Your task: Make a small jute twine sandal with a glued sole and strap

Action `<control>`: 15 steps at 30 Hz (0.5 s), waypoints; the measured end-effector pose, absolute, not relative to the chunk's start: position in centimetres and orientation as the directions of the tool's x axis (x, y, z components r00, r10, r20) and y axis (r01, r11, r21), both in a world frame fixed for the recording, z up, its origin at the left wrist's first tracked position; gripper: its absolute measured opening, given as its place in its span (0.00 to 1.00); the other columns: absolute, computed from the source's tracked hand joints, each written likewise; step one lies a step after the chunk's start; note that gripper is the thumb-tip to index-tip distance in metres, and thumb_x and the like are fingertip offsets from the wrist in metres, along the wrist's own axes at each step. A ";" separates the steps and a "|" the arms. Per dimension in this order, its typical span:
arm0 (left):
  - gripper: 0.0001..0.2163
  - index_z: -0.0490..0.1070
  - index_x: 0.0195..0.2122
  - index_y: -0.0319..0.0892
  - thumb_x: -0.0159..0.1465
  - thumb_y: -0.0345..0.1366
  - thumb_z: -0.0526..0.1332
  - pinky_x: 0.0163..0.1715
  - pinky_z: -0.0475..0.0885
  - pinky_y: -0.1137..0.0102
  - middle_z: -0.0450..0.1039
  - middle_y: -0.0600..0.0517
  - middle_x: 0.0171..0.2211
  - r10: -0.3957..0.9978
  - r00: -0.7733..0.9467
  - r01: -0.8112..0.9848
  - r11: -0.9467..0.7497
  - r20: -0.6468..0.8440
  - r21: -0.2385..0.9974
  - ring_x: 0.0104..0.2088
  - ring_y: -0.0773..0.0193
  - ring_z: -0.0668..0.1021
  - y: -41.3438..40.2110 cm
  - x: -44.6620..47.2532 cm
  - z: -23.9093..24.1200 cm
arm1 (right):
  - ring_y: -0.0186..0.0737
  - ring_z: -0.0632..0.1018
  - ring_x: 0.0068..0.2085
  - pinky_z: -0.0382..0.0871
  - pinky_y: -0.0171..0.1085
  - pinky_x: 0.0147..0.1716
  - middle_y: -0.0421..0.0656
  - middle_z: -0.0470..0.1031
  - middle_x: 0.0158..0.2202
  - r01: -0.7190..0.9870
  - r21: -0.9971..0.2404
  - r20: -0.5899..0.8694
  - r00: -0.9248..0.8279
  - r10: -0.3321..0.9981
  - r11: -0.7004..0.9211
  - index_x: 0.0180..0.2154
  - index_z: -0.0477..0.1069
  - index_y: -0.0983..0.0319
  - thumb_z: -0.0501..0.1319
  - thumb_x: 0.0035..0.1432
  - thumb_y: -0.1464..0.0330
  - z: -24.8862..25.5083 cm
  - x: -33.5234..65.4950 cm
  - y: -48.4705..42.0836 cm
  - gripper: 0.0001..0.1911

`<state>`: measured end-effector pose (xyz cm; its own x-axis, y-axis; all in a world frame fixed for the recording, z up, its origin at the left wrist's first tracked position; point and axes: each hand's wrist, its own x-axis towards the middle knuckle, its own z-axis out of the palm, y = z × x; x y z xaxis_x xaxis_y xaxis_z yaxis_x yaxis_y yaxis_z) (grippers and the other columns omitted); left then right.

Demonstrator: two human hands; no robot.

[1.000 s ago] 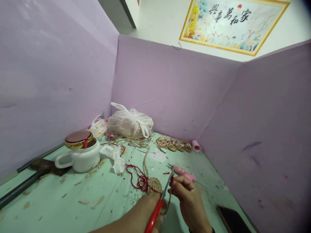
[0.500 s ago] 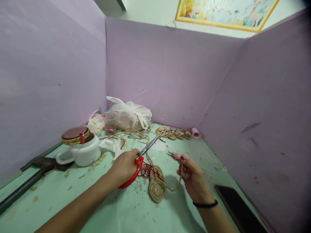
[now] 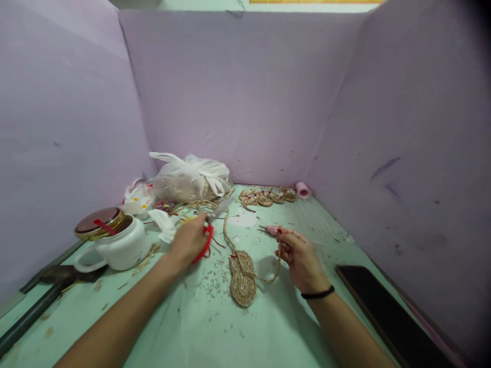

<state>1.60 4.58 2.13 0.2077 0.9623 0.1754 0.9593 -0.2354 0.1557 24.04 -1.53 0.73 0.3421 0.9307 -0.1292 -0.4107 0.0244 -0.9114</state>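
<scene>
My left hand (image 3: 188, 240) is closed on red-handled scissors (image 3: 208, 243), whose blades point up and away and are blurred by motion. In my right hand (image 3: 303, 258) is a small pink-handled tool (image 3: 273, 230) with a thin metal tip pointing left; its exact kind is unclear. A bit of red shows by those fingers, and a straw cord (image 3: 276, 271) hangs from them. That cord loops to a coiled straw sole-shaped piece (image 3: 243, 286) lying flat between my hands. A red strand shows at the piece's upper end, where another cord runs toward the back.
At left stand a white mug (image 3: 125, 248) with a gold-rimmed lid (image 3: 99, 223) and a hammer (image 3: 36, 312). White tissue (image 3: 164, 225) and a tied plastic bag (image 3: 192, 176) lie beyond. Small straw pieces (image 3: 264, 197) and a pink roll (image 3: 303, 190) sit at the back; a phone (image 3: 383, 312) lies right.
My left hand has moved the scissors left, away from the straw piece. The red thread tangle beside that piece is no longer seen there. My right hand keeps its hold; the view has tilted down.
</scene>
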 end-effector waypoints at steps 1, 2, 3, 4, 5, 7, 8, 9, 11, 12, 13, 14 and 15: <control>0.13 0.59 0.45 0.38 0.60 0.30 0.46 0.32 0.64 0.67 0.72 0.39 0.37 0.969 0.127 0.979 -0.157 0.214 0.128 0.38 0.54 0.75 5.5 0.9 2.9 | 0.23 0.60 0.16 0.58 0.26 0.17 0.31 0.61 0.16 -0.416 -0.909 -0.133 0.330 0.935 0.018 0.26 0.69 0.63 0.64 0.36 0.70 0.7 24.1 -1.5 0.09; 0.14 0.58 0.47 0.35 0.61 0.31 0.45 0.33 0.64 0.65 0.71 0.36 0.38 0.966 0.026 0.994 -0.052 0.256 0.094 0.39 0.51 0.74 6.3 0.3 3.6 | 0.23 0.61 0.17 0.58 0.25 0.16 0.32 0.62 0.17 -0.422 -0.906 -0.138 0.310 0.940 0.006 0.26 0.70 0.64 0.65 0.36 0.70 0.7 24.1 -1.4 0.10; 0.14 0.58 0.47 0.33 0.61 0.31 0.45 0.33 0.64 0.63 0.71 0.34 0.38 0.961 -0.044 0.997 0.027 0.275 0.068 0.38 0.49 0.74 7.1 -0.2 4.2 | 0.23 0.61 0.17 0.57 0.25 0.16 0.33 0.63 0.18 -0.429 -0.903 -0.146 0.282 0.948 -0.012 0.27 0.70 0.64 0.65 0.35 0.70 0.7 24.0 -1.4 0.10; 0.15 0.59 0.46 0.31 0.60 0.32 0.46 0.32 0.64 0.62 0.71 0.33 0.36 0.960 -0.066 0.997 0.052 0.271 0.058 0.38 0.47 0.74 7.7 -0.5 4.6 | 0.23 0.62 0.17 0.58 0.25 0.16 0.34 0.65 0.19 -0.435 -0.900 -0.157 0.244 0.957 -0.037 0.27 0.71 0.64 0.66 0.35 0.70 0.7 23.9 -1.5 0.11; 0.15 0.60 0.45 0.30 0.59 0.32 0.48 0.31 0.65 0.62 0.71 0.32 0.36 0.962 -0.086 0.996 0.076 0.259 0.049 0.37 0.45 0.74 8.2 -0.8 4.8 | 0.24 0.63 0.18 0.59 0.25 0.16 0.35 0.67 0.20 -0.441 -0.895 -0.169 0.202 0.965 -0.065 0.27 0.71 0.65 0.66 0.34 0.70 0.7 23.8 -1.5 0.12; 0.14 0.62 0.43 0.30 0.57 0.32 0.50 0.30 0.65 0.62 0.72 0.32 0.35 0.973 -0.088 0.996 0.081 0.212 0.043 0.37 0.44 0.75 8.7 -1.0 4.5 | 0.24 0.64 0.18 0.61 0.26 0.18 0.36 0.69 0.21 -0.449 -0.885 -0.193 0.118 0.974 -0.121 0.26 0.71 0.65 0.67 0.34 0.70 0.6 23.4 -1.7 0.11; 0.13 0.64 0.41 0.30 0.55 0.31 0.51 0.29 0.66 0.63 0.72 0.32 0.35 0.979 -0.086 0.996 0.080 0.185 0.042 0.36 0.44 0.75 8.8 -1.0 4.1 | 0.24 0.64 0.18 0.62 0.27 0.18 0.36 0.69 0.21 -0.452 -0.880 -0.202 0.083 0.976 -0.144 0.26 0.71 0.65 0.67 0.34 0.70 0.5 23.2 -1.9 0.11; 0.12 0.66 0.39 0.31 0.54 0.31 0.52 0.28 0.66 0.64 0.73 0.32 0.35 0.984 -0.082 0.996 0.076 0.158 0.041 0.36 0.44 0.75 8.8 -1.0 3.6 | 0.24 0.64 0.18 0.61 0.27 0.18 0.36 0.69 0.21 -0.455 -0.875 -0.210 0.054 0.976 -0.163 0.26 0.71 0.65 0.67 0.35 0.70 0.5 23.0 -2.0 0.11; 0.10 0.68 0.34 0.33 0.52 0.30 0.53 0.27 0.66 0.64 0.73 0.32 0.33 0.992 -0.071 0.997 0.066 0.107 0.043 0.35 0.44 0.76 8.8 -1.1 2.7 | 0.22 0.62 0.17 0.58 0.25 0.16 0.35 0.68 0.21 -0.463 -0.865 -0.223 0.010 0.975 -0.193 0.27 0.72 0.65 0.67 0.35 0.70 0.4 22.6 -2.2 0.12; 0.09 0.69 0.32 0.34 0.51 0.30 0.54 0.27 0.66 0.65 0.74 0.33 0.33 0.994 -0.063 0.997 0.060 0.088 0.044 0.34 0.45 0.76 8.8 -1.2 2.4 | 0.22 0.61 0.16 0.55 0.25 0.15 0.35 0.68 0.21 -0.466 -0.861 -0.229 -0.007 0.973 -0.206 0.28 0.72 0.65 0.67 0.36 0.70 0.4 22.4 -2.3 0.12; 0.08 0.70 0.30 0.35 0.51 0.30 0.54 0.27 0.66 0.65 0.74 0.33 0.32 0.996 -0.058 0.997 0.054 0.074 0.047 0.34 0.45 0.76 8.8 -1.2 2.4 | 0.22 0.61 0.16 0.53 0.25 0.14 0.35 0.68 0.21 -0.468 -0.857 -0.235 -0.021 0.972 -0.217 0.29 0.73 0.65 0.66 0.36 0.70 0.5 22.3 -2.4 0.12; 0.08 0.70 0.29 0.35 0.50 0.30 0.55 0.28 0.66 0.65 0.74 0.33 0.32 0.996 -0.052 0.997 0.049 0.069 0.051 0.34 0.45 0.76 8.7 -1.2 2.5 | 0.22 0.60 0.16 0.52 0.25 0.13 0.35 0.68 0.21 -0.469 -0.854 -0.240 -0.033 0.970 -0.227 0.29 0.73 0.65 0.66 0.36 0.70 0.6 22.1 -2.5 0.12; 0.08 0.71 0.29 0.34 0.50 0.31 0.55 0.28 0.66 0.64 0.74 0.33 0.32 0.996 -0.049 0.997 0.045 0.071 0.057 0.34 0.44 0.76 8.5 -1.1 2.8 | 0.22 0.60 0.15 0.51 0.25 0.12 0.35 0.68 0.21 -0.468 -0.852 -0.244 -0.044 0.969 -0.236 0.29 0.72 0.65 0.66 0.36 0.70 0.6 21.9 -2.6 0.12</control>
<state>-1.14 8.48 2.83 -0.0491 0.9963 0.0707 0.9974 0.0451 0.0569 21.94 -2.55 0.62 -0.0443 0.9688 -0.2439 -0.4682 -0.2358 -0.8516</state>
